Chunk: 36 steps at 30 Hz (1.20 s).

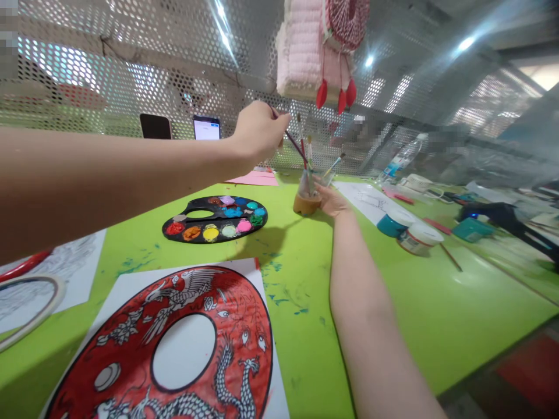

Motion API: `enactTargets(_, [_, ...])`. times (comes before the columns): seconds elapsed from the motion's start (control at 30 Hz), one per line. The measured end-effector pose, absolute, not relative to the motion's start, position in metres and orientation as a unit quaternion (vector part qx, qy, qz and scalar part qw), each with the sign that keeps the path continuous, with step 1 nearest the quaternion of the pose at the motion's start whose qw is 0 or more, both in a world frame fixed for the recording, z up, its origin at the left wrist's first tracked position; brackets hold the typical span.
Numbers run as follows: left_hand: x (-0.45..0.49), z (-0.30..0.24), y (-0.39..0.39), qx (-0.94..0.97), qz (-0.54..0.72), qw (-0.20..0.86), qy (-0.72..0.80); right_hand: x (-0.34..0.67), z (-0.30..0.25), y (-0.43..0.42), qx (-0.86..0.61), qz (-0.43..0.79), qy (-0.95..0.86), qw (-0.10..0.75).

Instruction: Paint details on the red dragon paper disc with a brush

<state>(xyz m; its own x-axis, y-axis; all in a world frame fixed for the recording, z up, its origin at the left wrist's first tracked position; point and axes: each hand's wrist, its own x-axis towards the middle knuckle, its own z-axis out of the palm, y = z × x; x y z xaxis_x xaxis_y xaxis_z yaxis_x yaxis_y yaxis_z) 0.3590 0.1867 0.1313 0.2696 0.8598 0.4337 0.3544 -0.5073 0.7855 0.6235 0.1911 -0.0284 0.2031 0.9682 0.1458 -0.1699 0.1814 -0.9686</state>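
My left hand (pixel 261 132) is closed round a dark-handled paintbrush (pixel 296 145), which slants down into a small clear cup (pixel 307 201) with brownish liquid at its bottom. Fingers of my right hand (pixel 334 201) are wrapped against the cup's right side. Other brushes (pixel 301 131) stand in or just behind the cup; I cannot tell which. Left of it lies a black palette (pixel 198 220) with wells of several paint colours. Nearest me is a sheet with a red ring painting (pixel 244 279), showing a phoenix and a dragon in black and white.
Paint jars (pixel 419 240), a sketch sheet (pixel 362 201) and a plastic bottle (pixel 404 157) are on the right. Two phones (pixel 207 128) stand by the perforated panel. A pink hanging piece (pixel 305 52) is overhead. Tape (pixel 56 291) lies at left on the green table (pixel 305 349).
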Motion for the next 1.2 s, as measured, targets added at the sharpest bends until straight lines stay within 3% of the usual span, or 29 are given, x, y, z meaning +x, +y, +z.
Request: enactTargets(1.2, [0.356,0.118,0.201,0.706,0.426,0.350,0.446,0.622,-0.027,0.190,-0.452,0.452,-0.442,0.629])
